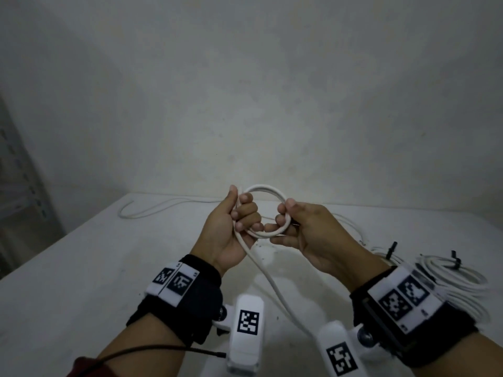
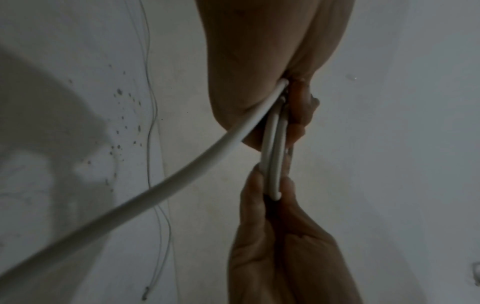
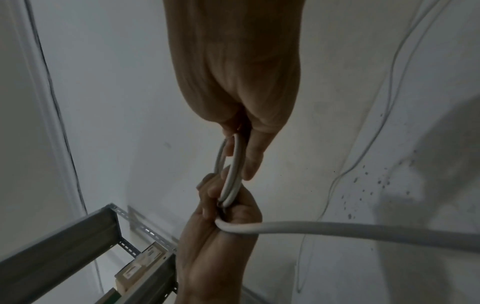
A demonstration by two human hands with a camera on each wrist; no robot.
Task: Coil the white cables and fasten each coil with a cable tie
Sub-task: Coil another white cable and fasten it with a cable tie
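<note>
A small coil of white cable point(image 1: 265, 189) is held up over the white table point(image 1: 95, 268) between both hands. My left hand point(image 1: 239, 210) grips the coil's left side, thumb up along it and fingers curled through the loop. My right hand point(image 1: 285, 214) pinches the right side between thumb and fingers. The free cable tail point(image 1: 272, 284) drops from the left palm toward me, passing between my wrists. In the left wrist view the coil point(image 2: 272, 154) shows edge-on as two or three turns; the right wrist view shows the same coil point(image 3: 233, 174) and tail point(image 3: 363, 232).
Finished white coils point(image 1: 460, 278) lie at the table's right edge, bound with black cable ties point(image 1: 456, 261). A loose white cable point(image 1: 152, 210) trails along the far left of the table by the wall. A grey metal shelf point(image 3: 64, 236) stands to the left.
</note>
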